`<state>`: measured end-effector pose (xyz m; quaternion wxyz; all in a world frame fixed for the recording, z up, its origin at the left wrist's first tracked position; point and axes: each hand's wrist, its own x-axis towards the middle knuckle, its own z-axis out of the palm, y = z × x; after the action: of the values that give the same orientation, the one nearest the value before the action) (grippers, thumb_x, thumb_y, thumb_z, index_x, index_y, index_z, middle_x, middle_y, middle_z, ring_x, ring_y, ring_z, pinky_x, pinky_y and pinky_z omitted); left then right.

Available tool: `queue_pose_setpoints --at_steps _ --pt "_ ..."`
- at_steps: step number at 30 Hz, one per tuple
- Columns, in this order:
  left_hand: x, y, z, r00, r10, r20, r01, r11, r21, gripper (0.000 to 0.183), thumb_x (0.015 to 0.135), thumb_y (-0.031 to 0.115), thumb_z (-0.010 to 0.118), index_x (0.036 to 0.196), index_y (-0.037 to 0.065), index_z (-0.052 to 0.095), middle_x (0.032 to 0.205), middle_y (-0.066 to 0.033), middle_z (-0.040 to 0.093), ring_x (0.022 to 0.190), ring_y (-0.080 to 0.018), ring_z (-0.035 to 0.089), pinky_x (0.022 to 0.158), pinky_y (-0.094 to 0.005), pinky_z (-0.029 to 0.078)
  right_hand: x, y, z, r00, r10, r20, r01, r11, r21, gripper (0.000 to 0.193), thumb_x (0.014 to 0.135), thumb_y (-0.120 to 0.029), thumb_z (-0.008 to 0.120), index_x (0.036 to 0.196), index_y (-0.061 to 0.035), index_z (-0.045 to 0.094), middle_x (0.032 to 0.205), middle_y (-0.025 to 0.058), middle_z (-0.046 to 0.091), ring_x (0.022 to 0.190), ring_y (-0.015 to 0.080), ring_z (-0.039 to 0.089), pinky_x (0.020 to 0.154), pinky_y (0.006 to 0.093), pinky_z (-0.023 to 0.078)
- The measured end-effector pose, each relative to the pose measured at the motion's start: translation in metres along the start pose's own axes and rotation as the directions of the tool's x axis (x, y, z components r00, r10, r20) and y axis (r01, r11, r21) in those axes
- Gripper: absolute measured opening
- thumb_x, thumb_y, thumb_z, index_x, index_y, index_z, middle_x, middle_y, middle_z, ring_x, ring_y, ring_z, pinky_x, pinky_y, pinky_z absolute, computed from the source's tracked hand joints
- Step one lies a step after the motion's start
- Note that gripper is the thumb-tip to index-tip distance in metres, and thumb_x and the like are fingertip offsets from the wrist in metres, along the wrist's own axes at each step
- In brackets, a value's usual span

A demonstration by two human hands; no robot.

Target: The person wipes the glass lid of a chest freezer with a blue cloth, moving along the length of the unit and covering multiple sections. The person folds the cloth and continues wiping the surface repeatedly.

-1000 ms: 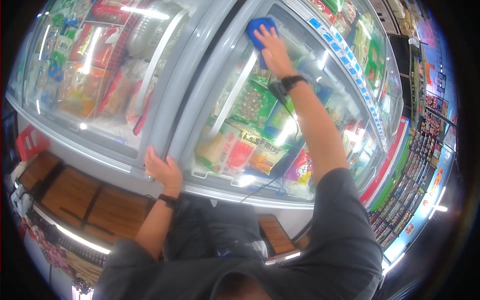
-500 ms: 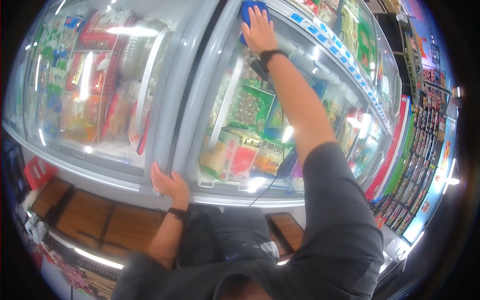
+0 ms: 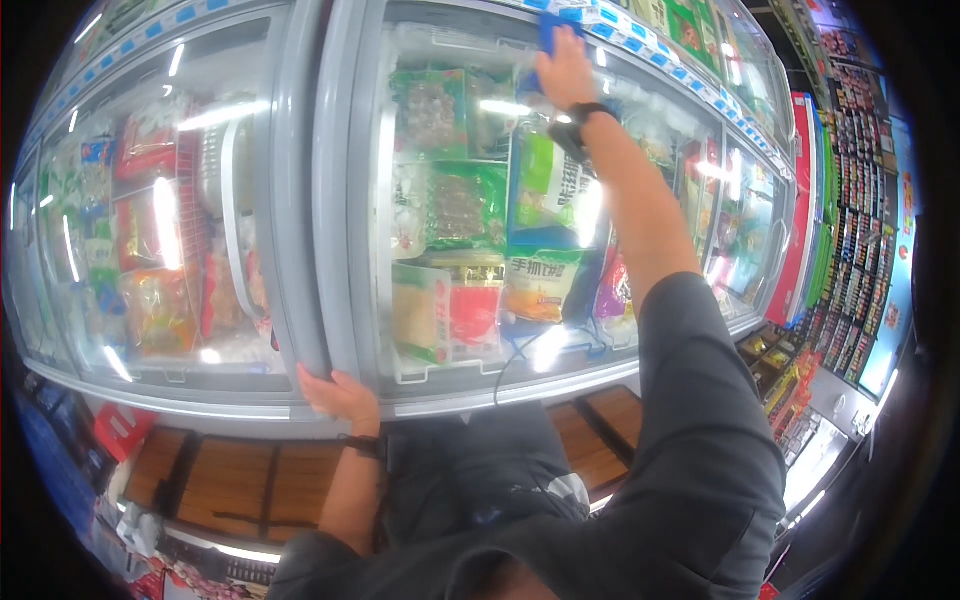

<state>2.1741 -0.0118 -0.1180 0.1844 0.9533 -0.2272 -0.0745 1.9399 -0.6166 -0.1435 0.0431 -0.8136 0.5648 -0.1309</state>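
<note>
My right hand (image 3: pixel 568 72) reaches across the chest freezer to its far side. Under its fingers is a blue cloth (image 3: pixel 549 33), pressed against the far edge of the right glass lid (image 3: pixel 450 32). My left hand (image 3: pixel 342 396) rests on the near end of the grey frame (image 3: pixel 343 200) between the two lids, fingers stretched out and holding nothing. Beneath the right glass lie a green frozen food bag (image 3: pixel 467 205), a white-and-yellow bag (image 3: pixel 538 288) and a red-and-white pack (image 3: pixel 470 312). A dark band circles each wrist.
Left of the frame is another glass lid with a white handle (image 3: pixel 232 205). Blue-and-white label strips (image 3: pixel 640 42) line the far rim. A thin dark cable (image 3: pixel 500 380) hangs over the near edge. Wood-topped surfaces (image 3: pixel 235 485) stand behind me; stocked shelves (image 3: pixel 855 210) rise at right.
My right hand and the blue cloth have moved rightward along the far edge of the lid. My left hand stays at the near end of the frame. The whole view has shifted and turned.
</note>
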Motion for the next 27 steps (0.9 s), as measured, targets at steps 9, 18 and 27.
queue_pose_setpoints --at_steps 9,18,27 --pt "0.001 0.009 0.000 0.999 0.015 -0.028 -0.014 0.998 0.054 0.064 0.094 0.012 0.052 0.153 -0.006 0.035 0.148 -0.0274 0.047 0.136 -0.0468 0.044 0.115 -0.0545 0.032 -0.008 -0.040 0.019 0.943 0.239 -0.233 -0.279 0.947 -0.160 0.077 0.094 -0.046 0.055 0.149 0.0063 0.041 0.156 0.0291 0.041 0.145 0.0510 0.035 0.117 0.0606 0.031" --pt "-0.002 -0.010 0.019 0.993 0.002 -0.122 0.007 0.998 0.069 0.058 0.103 0.020 0.041 0.158 0.003 0.033 0.156 -0.0220 0.043 0.142 -0.0400 0.042 0.118 -0.0543 0.028 -0.020 -0.103 0.020 0.947 -0.273 -0.168 0.307 0.923 0.232 0.071 0.092 -0.038 0.058 0.152 -0.0026 0.043 0.162 0.0187 0.038 0.151 0.0416 0.031 0.123 0.0565 0.026" --pt "0.000 -0.014 0.020 0.984 0.112 -0.137 -0.104 0.993 0.059 0.058 0.105 0.023 0.038 0.153 -0.009 0.035 0.154 -0.0297 0.040 0.143 -0.0440 0.039 0.121 -0.0511 0.029 -0.052 0.252 -0.056 0.965 -0.113 -0.237 0.143 0.983 0.113 0.064 0.088 -0.029 0.058 0.145 -0.0022 0.049 0.154 0.0213 0.047 0.145 0.0448 0.039 0.119 0.0552 0.031"
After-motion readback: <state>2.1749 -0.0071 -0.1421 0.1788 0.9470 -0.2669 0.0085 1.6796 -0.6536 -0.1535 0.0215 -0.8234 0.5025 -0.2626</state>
